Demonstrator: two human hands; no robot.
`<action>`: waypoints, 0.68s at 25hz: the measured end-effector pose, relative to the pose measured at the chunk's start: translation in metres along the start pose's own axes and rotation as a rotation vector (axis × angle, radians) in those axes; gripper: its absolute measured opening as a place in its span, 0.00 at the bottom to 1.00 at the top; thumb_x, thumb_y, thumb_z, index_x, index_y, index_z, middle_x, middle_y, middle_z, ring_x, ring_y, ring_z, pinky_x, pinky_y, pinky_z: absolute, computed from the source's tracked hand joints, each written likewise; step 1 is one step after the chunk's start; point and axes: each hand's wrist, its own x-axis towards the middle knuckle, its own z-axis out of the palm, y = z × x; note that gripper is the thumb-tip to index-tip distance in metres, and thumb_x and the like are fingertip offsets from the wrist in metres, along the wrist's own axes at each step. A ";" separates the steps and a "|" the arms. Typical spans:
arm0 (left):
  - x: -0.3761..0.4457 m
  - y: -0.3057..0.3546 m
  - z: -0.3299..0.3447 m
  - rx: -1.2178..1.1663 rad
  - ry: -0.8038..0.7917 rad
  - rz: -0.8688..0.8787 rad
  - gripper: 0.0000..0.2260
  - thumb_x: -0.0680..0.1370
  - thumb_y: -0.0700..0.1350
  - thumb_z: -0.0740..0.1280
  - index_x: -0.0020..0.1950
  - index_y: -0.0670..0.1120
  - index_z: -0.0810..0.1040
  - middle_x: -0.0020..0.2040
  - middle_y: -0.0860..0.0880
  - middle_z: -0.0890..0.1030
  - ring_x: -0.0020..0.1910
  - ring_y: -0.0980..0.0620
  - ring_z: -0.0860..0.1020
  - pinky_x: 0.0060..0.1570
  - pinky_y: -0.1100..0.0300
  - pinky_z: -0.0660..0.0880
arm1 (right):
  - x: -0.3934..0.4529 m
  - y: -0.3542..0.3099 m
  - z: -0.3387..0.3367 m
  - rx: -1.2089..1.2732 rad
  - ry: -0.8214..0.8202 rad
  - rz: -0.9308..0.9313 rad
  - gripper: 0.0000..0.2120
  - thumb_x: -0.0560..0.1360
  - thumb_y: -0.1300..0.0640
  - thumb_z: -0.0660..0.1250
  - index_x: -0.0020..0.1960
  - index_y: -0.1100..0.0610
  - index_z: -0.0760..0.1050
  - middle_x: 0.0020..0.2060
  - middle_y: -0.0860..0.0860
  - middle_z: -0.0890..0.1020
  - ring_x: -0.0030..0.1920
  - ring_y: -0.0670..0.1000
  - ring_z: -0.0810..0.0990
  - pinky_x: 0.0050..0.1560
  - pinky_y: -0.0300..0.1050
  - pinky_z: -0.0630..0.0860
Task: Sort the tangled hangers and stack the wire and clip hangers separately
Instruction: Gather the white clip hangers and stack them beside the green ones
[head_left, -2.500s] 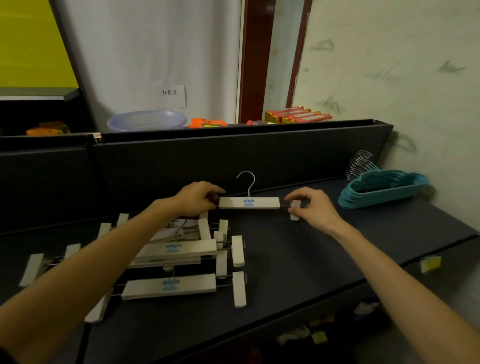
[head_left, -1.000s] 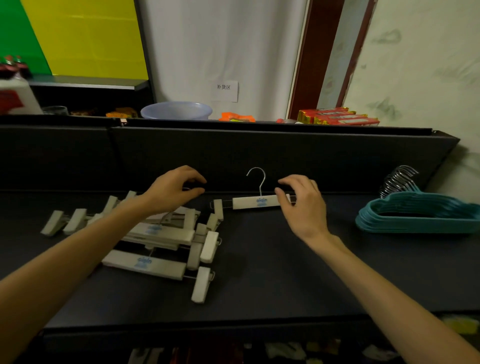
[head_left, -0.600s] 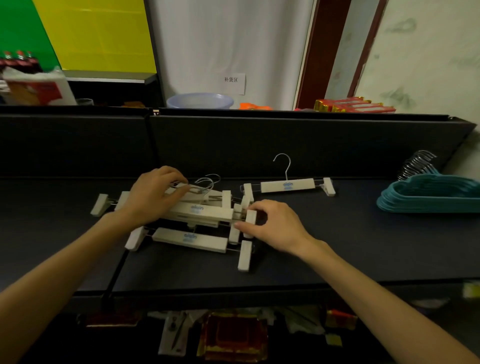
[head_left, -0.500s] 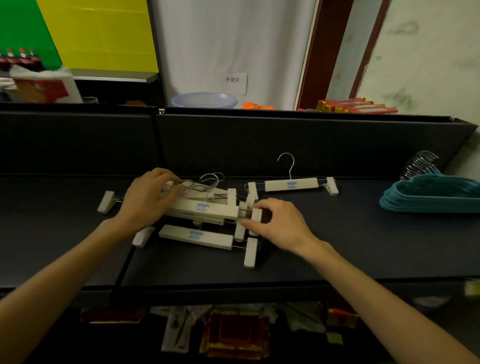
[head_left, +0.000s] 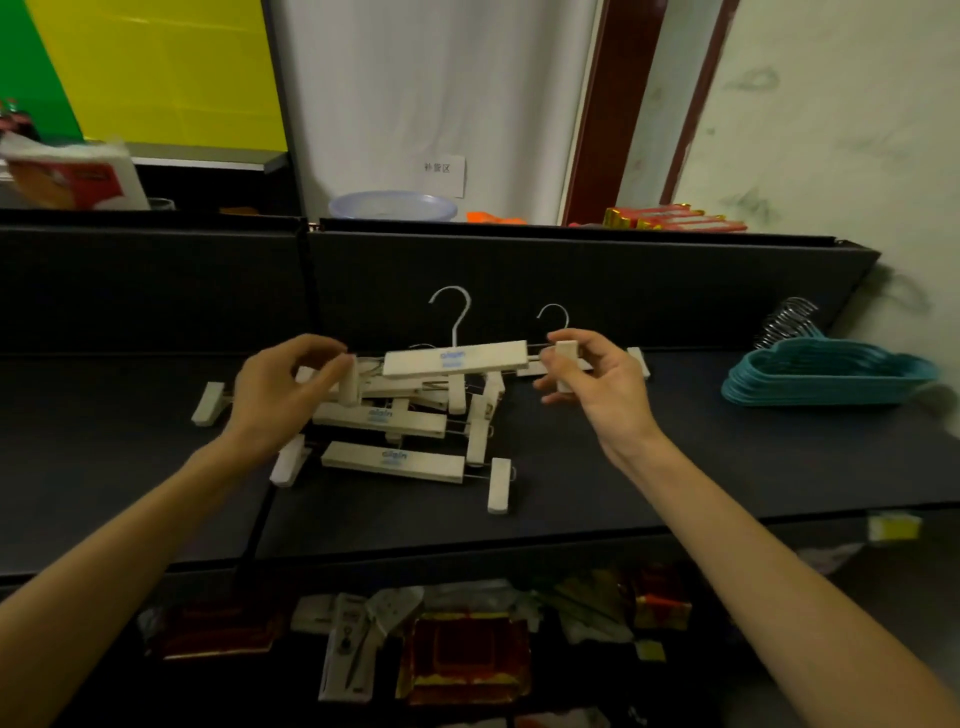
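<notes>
Hands: left hand (head_left: 283, 395), right hand (head_left: 597, 384) fingers pinch clip hanger (head_left: 457, 358) ends | raised above pile (head_left: 395, 436)

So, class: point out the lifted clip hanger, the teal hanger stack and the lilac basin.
lifted clip hanger (head_left: 456, 358), head view, middle of its wooden bar.
teal hanger stack (head_left: 826, 371), head view, top hanger's broad face.
lilac basin (head_left: 392, 206), head view, front rim.

One head-worn wide-angle view looks forward and down, close over a dark desk (head_left: 675, 467) toward the wall.
</notes>
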 end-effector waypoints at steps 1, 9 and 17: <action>0.008 0.013 0.005 -0.091 -0.048 -0.002 0.10 0.81 0.50 0.67 0.62 0.53 0.78 0.53 0.58 0.81 0.52 0.59 0.80 0.50 0.61 0.77 | 0.002 -0.001 -0.017 0.054 0.034 0.015 0.12 0.76 0.61 0.71 0.60 0.58 0.79 0.51 0.56 0.84 0.43 0.52 0.85 0.40 0.43 0.83; 0.068 0.100 0.114 -0.059 -0.326 -0.016 0.11 0.79 0.49 0.69 0.61 0.49 0.78 0.51 0.54 0.81 0.49 0.59 0.81 0.50 0.61 0.79 | 0.042 0.029 -0.156 -0.195 0.184 0.185 0.14 0.79 0.57 0.69 0.64 0.55 0.79 0.53 0.53 0.85 0.54 0.55 0.85 0.41 0.43 0.83; 0.084 0.111 0.168 0.483 -0.587 -0.079 0.07 0.78 0.56 0.70 0.51 0.56 0.76 0.53 0.54 0.77 0.45 0.59 0.76 0.45 0.62 0.74 | 0.087 0.079 -0.203 -0.787 0.029 0.141 0.19 0.79 0.45 0.67 0.66 0.53 0.79 0.58 0.52 0.82 0.60 0.53 0.80 0.60 0.52 0.77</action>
